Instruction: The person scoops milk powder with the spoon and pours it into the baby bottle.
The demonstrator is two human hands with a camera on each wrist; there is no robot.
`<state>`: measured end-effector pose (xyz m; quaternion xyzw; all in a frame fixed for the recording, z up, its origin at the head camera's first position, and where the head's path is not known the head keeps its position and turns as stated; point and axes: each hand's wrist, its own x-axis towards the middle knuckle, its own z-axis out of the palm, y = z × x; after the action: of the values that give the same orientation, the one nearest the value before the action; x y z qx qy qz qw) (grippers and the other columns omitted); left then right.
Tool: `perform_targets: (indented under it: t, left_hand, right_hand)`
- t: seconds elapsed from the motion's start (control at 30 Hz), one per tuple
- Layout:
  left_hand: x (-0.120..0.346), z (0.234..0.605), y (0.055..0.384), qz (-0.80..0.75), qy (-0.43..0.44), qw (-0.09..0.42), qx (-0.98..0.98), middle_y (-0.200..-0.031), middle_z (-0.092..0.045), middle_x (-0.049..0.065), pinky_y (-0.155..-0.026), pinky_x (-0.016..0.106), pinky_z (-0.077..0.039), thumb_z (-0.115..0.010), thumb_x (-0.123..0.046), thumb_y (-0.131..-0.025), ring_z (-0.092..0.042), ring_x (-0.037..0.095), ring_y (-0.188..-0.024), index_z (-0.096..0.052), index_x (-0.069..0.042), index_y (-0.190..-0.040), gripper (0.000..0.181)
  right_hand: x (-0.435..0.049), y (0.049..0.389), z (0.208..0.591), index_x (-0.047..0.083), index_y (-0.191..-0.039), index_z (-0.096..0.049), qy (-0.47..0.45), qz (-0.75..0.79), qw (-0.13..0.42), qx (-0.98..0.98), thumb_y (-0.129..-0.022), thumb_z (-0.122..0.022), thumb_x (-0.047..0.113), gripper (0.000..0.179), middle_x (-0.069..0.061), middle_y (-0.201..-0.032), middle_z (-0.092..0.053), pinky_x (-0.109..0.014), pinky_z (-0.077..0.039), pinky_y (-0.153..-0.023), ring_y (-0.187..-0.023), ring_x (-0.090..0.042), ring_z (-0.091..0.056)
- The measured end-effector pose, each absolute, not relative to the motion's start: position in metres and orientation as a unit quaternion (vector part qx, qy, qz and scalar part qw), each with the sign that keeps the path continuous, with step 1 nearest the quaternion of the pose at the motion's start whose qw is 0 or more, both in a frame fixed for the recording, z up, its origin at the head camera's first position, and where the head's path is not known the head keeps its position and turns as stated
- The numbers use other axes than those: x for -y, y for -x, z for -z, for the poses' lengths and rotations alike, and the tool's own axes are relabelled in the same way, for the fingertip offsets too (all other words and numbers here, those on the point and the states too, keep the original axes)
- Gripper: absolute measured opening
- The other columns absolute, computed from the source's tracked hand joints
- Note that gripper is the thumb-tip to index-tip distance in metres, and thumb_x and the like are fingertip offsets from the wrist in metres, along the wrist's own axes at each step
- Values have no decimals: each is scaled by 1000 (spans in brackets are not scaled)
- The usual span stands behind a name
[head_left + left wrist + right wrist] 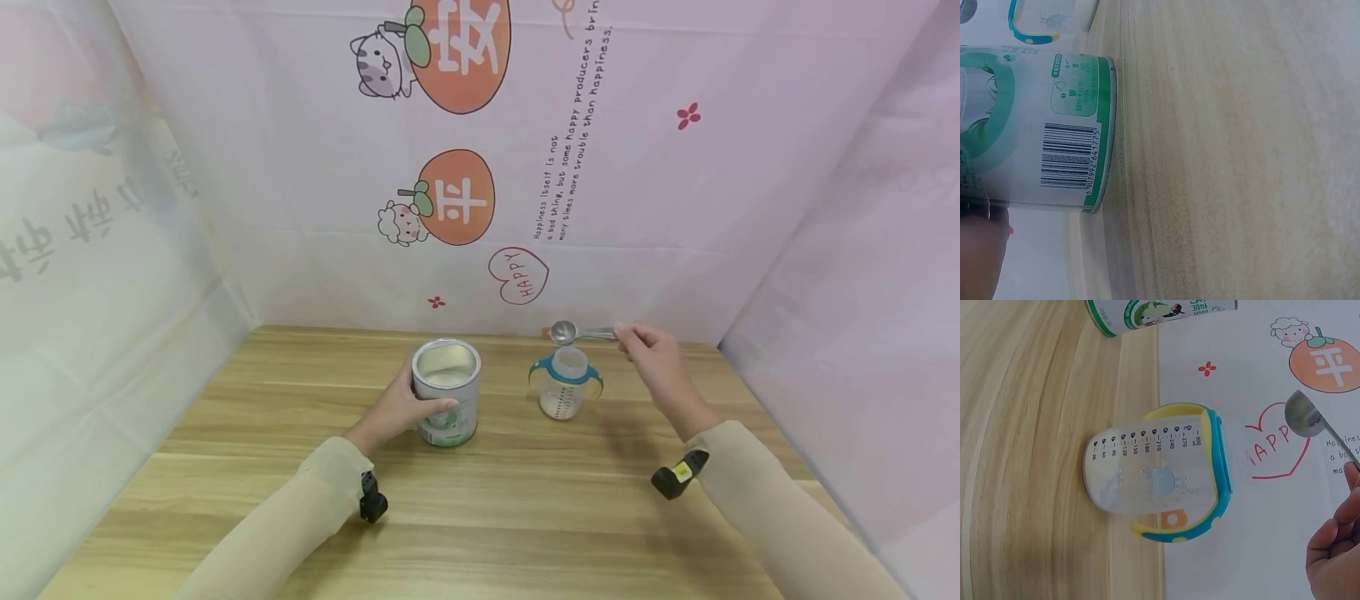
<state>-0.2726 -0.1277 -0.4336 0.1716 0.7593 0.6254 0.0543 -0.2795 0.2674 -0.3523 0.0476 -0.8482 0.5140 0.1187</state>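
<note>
One cloth (645, 200) behind can (462, 412) and bottle (1157, 465) of, apparently, powder (1107, 478)

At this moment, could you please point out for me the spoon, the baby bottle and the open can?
Spoon (1304, 416): right wrist view, on its bowl.
Baby bottle (1147, 459): right wrist view, on its clear side wall.
Open can (1030, 128): left wrist view, on its printed side wall.

Count: one white-green cylindrical tin (463, 417); one clear plastic bottle (559, 398), two blue-yellow handles (1192, 535); one silver metal scoop (1302, 415); two bare hands (401, 407) (652, 354).
</note>
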Motion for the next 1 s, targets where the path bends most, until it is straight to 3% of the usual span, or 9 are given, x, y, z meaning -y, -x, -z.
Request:
perform_targets:
  t: [0.5,0.73,1.0]
  left_hand:
    - [127,436,275,-621,-176,45,-762,-146,-46,9,-109,60,-33,-87,-34,-80,-45,29,-134,-27,-37,-152,94]
    - [128,438,277,-622,-179,44,-761,-146,-46,10,-109,60,-33,-87,-34,-80,-45,29,-134,-27,-38,-151,93]
    - [128,438,277,-623,-177,42,-761,-145,-47,9,-108,60,-34,-87,-33,-80,-46,28,-133,-27,-36,-152,94]
  right_hand:
    - [-236,284,346,2,-94,-58,-78,-529,90,840,-101,-52,54,53,-13,-96,-52,-39,-43,-84,-94,-28,-48]
    - [-217,284,343,2,-90,-58,-91,-540,83,833,-103,-54,46,46,-11,-92,-52,-38,-45,-81,-92,-27,-48]
    - [-197,284,339,3,-100,-65,-103,-547,53,829,-102,-55,48,46,-15,-102,-57,-47,-45,-92,-100,-31,-51]
